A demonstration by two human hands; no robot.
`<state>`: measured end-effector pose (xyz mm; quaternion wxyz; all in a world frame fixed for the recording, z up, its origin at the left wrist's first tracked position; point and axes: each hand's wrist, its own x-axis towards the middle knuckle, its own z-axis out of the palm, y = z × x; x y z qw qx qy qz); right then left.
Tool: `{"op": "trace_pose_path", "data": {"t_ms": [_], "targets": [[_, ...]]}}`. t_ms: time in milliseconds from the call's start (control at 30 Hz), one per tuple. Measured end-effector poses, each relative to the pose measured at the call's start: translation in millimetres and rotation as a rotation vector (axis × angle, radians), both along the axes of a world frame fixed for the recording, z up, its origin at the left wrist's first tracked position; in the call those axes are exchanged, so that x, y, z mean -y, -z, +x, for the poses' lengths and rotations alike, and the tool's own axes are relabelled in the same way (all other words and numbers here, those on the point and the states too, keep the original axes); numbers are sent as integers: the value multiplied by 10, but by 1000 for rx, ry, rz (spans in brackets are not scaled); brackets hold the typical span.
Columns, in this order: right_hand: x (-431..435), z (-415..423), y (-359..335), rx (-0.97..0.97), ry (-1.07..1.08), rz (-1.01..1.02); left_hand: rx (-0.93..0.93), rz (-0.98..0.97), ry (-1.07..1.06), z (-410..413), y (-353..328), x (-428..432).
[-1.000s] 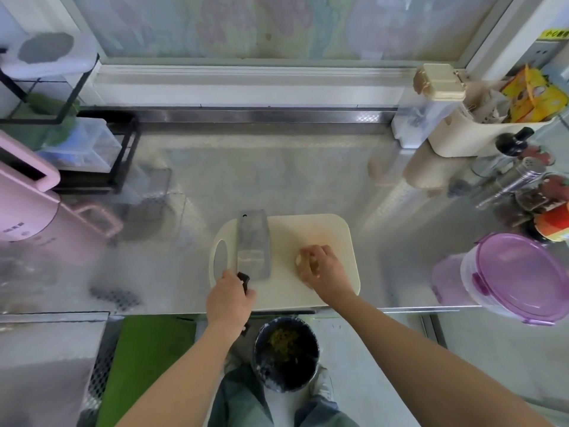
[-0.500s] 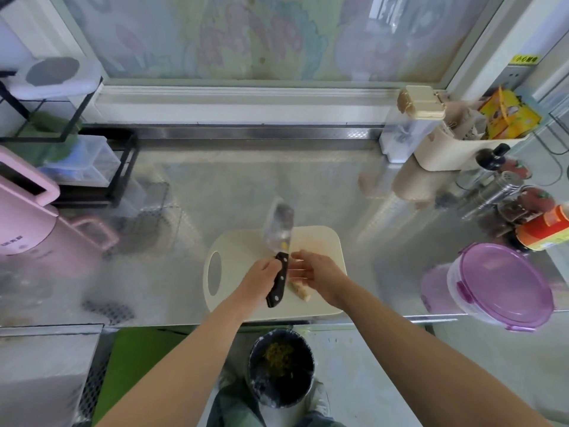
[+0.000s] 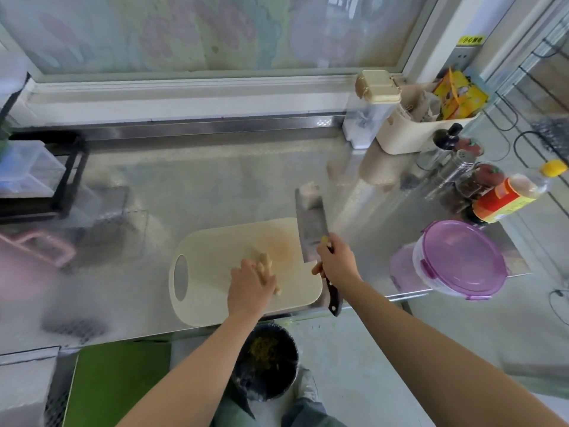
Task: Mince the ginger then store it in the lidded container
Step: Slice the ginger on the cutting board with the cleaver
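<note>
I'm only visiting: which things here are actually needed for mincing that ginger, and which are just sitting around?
For the job:
ginger, held by the left hand
cleaver, in the right hand
cutting board
purple-lidded container

Just lying about:
sauce bottle
cream caddy
pink appliance
bin below the counter

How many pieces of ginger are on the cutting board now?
1: the ginger lies mid cutting board, held by the left hand; that hand may hide smaller bits.
</note>
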<state>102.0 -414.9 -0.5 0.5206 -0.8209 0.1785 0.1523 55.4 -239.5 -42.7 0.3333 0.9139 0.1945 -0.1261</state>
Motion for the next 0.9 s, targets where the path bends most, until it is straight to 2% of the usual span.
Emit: {"op": "trace_pose_path", "data": {"t_ms": [300,433,567,900], "targets": [[-177,-218,242,-16,-332,-299,14,-7,-42,137,108,118],[-248,-203,231,-64,-429,-297,-19,-33,-68,87,112,68],[-350,-135,138,15,-411,-299,6,-54,-155,39,146,43],[-652,-2,119,69,-572,-403,-30,-293,-322,72,89,-23]]}}
